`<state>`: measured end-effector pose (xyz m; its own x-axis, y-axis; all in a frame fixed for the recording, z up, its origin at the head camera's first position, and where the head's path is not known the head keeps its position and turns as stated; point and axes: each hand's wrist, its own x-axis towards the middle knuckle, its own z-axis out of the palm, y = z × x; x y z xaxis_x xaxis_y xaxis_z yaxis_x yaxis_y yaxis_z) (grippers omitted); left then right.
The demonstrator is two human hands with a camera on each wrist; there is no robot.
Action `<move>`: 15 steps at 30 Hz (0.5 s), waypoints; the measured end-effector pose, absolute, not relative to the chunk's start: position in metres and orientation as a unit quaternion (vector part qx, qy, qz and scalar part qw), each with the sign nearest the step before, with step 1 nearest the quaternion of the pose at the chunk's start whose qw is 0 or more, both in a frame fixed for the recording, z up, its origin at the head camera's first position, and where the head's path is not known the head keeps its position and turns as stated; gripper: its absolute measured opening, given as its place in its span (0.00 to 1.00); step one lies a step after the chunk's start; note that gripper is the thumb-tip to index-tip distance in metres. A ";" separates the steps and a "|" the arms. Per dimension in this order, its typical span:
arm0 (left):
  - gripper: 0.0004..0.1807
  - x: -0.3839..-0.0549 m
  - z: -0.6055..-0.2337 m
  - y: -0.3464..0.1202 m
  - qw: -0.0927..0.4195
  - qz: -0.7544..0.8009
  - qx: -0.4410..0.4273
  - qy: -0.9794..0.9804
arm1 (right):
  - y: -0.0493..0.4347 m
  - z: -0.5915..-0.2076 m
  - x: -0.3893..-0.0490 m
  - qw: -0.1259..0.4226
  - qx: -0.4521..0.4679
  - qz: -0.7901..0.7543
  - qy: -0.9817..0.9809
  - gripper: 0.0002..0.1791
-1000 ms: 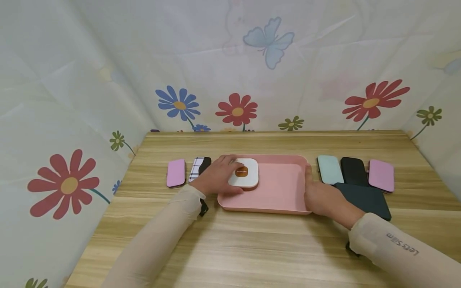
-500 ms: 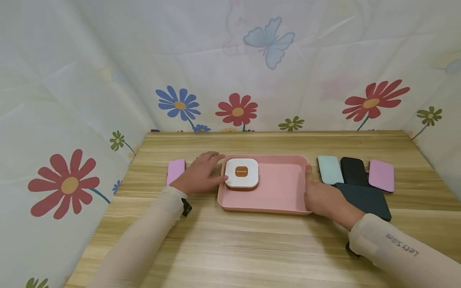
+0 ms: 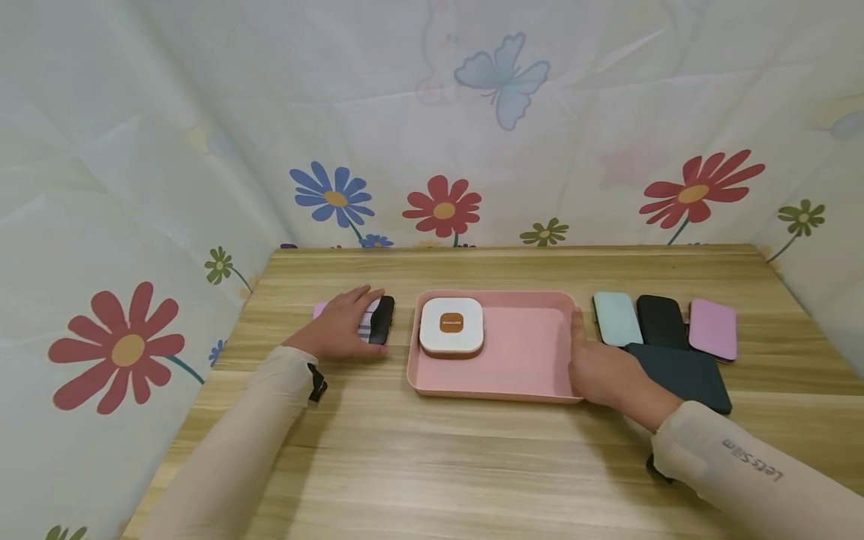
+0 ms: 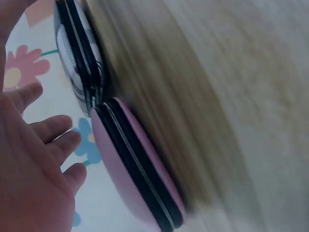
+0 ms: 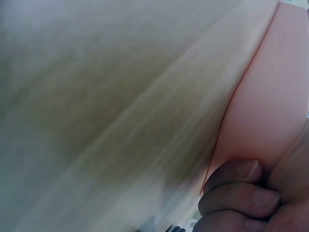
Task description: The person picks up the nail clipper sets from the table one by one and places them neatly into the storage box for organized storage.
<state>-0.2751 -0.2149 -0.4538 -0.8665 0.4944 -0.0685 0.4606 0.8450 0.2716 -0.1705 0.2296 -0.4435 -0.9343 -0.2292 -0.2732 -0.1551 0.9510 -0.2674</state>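
My left hand [image 3: 343,324] is spread over a small black-and-white plaid case [image 3: 382,321] with a black flap, left of the pink tray [image 3: 526,367]. In the left wrist view its fingers are bent loosely beside the plaid case [image 4: 70,63], apart from it, above a pink case [image 4: 135,169]. A white square case [image 3: 451,341] with a brown "manicure" label sits in the tray's left half. My right hand [image 3: 605,370] holds the tray's right wall, one digit along the rim. Several of its fingers [image 5: 236,195] are curled in the right wrist view; the thumb's grip is hidden.
Right of the tray lie a mint case [image 3: 617,319], a black case [image 3: 662,321], a pink case [image 3: 712,328] and a dark flat case [image 3: 682,375]. The wooden table [image 3: 432,465] ends at a flower-printed curtain [image 3: 580,180].
My left hand has let go of the white case in the tray and moved left, over the plaid case. The right hand and tray have stayed put.
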 end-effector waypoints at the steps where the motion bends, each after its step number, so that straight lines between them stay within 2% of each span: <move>1: 0.63 -0.276 -0.454 -0.215 0.073 0.126 0.248 0.958 | 0.230 -0.444 -0.170 0.151 -0.099 -0.123 0.976 0.46; 8: 0.62 -0.280 -0.458 -0.218 0.097 0.126 0.236 0.959 | 0.229 -0.445 -0.170 0.140 -0.104 -0.123 0.977 0.45; 15: 0.59 -0.283 -0.457 -0.216 0.092 0.116 0.245 0.958 | 0.230 -0.445 -0.169 0.126 -0.107 -0.121 0.979 0.43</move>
